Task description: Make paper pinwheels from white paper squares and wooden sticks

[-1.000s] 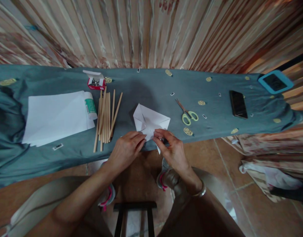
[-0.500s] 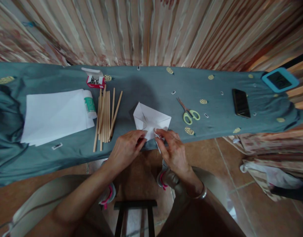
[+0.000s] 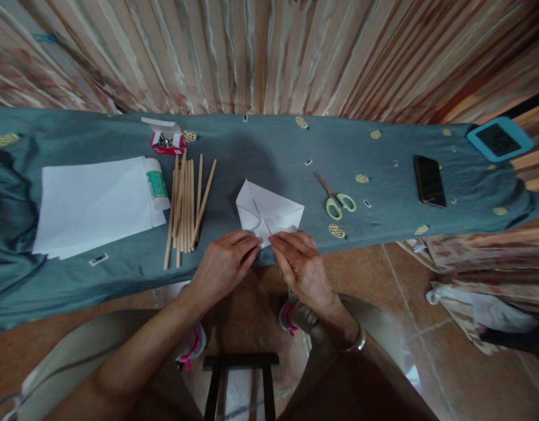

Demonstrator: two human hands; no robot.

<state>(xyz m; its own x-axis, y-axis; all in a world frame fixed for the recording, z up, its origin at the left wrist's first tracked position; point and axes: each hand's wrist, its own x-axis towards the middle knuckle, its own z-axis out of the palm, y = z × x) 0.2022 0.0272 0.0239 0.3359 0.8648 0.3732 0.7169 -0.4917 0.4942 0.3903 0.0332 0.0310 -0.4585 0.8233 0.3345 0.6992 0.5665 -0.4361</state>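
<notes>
A folded sheet of white paper [image 3: 274, 206] lies near the front edge of the cloth-covered table, its creased flaps meeting along a slanting line. My left hand [image 3: 227, 257] pinches its near left edge between thumb and fingers. On the near right edge, my right hand [image 3: 302, 266] has its fingers closed on the paper, close beside the left fingertips. The parts of the paper beneath the fingers are hidden. Scissors [image 3: 335, 202] with light green handles lie to the right of the paper. Several thin wooden sticks [image 3: 188, 204] lie to its left.
White sheets [image 3: 93, 204] lie at the left, with a white and green glue stick [image 3: 157, 184] on their right edge. Behind the sticks sits an open red box [image 3: 167, 143] of small metal pieces. A phone [image 3: 429, 181] and a blue-framed tablet [image 3: 500, 139] are at the right.
The right side flap, raised in my right fingers before, now lies down against the paper. My right hand has shifted slightly left, nearer my left hand.
</notes>
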